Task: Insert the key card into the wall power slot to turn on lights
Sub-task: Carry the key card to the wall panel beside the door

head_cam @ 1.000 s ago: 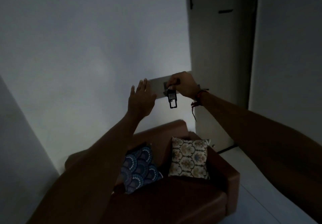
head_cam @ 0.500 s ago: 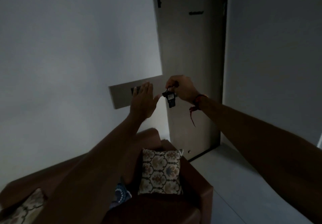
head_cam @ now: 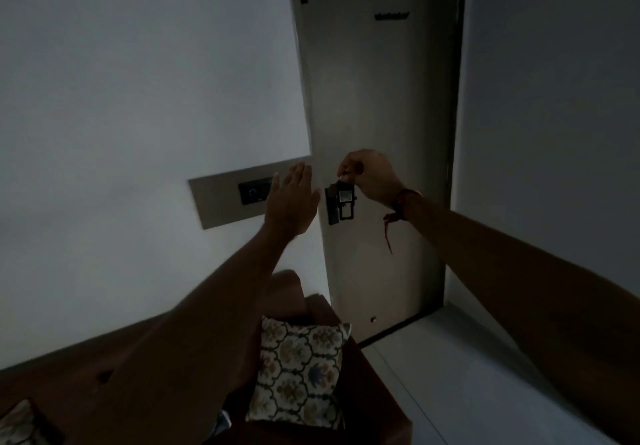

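Your right hand [head_cam: 369,176] pinches the top of the key card [head_cam: 345,201] between thumb and fingertips, so the dark card hangs straight down just below the grip, in front of the pale door [head_cam: 377,98]. A red thread [head_cam: 389,226] dangles from that wrist. Your left hand [head_cam: 292,204] is raised just left of the card, fingers spread and flat, holding nothing. Beyond and to the left of that palm sits the wall panel [head_cam: 221,202], with the dark power slot [head_cam: 252,192] partly hidden behind your fingers. The card is apart from the slot, with your left hand between them. In this dim light the slot's opening is hard to make out.
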`<state>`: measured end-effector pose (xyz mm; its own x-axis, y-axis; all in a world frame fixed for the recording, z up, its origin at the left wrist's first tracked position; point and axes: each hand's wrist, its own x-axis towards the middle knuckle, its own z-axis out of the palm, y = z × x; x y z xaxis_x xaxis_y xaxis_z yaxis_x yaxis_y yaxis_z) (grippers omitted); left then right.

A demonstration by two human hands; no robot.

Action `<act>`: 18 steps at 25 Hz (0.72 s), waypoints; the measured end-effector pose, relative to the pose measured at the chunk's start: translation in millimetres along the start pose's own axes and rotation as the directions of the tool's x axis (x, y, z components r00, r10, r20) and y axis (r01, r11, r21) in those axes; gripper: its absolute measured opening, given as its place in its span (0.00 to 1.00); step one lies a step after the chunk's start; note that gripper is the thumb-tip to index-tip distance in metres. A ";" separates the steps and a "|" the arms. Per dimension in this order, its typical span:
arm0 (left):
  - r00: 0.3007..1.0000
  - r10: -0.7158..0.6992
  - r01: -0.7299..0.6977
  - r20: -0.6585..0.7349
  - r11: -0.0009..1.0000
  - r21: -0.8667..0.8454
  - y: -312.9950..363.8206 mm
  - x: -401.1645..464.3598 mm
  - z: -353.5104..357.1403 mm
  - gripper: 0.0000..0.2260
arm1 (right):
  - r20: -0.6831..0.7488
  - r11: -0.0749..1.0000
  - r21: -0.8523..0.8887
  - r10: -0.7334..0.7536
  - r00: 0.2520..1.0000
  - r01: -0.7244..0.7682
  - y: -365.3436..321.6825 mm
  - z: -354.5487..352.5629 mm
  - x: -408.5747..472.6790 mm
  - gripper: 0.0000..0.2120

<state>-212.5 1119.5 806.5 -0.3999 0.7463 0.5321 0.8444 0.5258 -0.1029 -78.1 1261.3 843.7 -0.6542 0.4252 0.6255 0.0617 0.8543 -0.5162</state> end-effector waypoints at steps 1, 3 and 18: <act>1.000 -0.016 0.016 0.005 1.000 -0.001 5.6 13.4 8.3 0.28 | 0.010 1.000 0.025 -0.006 1.000 0.006 16.0 -1.2 12.9 0.03; 0.999 -0.043 0.043 -0.003 0.999 0.029 10.9 33.8 24.5 0.29 | 0.031 0.997 0.061 -0.037 0.999 0.035 41.9 0.0 33.5 0.03; 0.931 -0.365 0.358 -0.008 0.908 0.216 31.6 156.4 111.5 0.29 | 0.114 0.916 0.309 -0.304 0.946 0.257 191.6 35.4 201.4 0.04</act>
<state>-288.1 1298.4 792.8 -0.6778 0.4994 0.5396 0.5464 0.8332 -0.0848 -224.7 1500.0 850.1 -0.7234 0.1080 0.6819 -0.3448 0.7992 -0.4923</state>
